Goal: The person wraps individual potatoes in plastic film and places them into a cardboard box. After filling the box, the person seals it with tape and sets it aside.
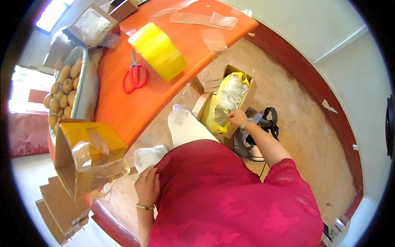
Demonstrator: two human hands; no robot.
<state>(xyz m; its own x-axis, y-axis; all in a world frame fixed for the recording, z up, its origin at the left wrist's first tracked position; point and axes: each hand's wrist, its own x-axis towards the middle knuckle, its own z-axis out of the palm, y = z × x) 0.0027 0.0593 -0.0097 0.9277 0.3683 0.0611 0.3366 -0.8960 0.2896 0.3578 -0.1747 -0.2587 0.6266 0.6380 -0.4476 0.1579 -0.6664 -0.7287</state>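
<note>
My right hand (237, 118) reaches down at the edge of a yellow plastic bag (216, 106) that lines a cardboard box (250, 92) on the floor. Crumpled clear plastic (233, 92) fills the bag. The fingers are bent close to the bag's rim; whether they pinch it cannot be told. My left hand (148, 185) rests at the side of my dark red top, fingers loosely bent, with no object visible in it. On the orange table (117, 108) a large roll of yellow tape (157, 51) stands on its edge, beside scissors with red handles (135, 77).
A basket (81, 92) of potato-like items stands on the table's left side, near an open yellow-and-brown cardboard box (108, 139). Flattened cardboard (58, 210) is stacked lower left. Black bags (268, 123) lie beside the floor box. Tape strips (197, 20) stick to the tabletop.
</note>
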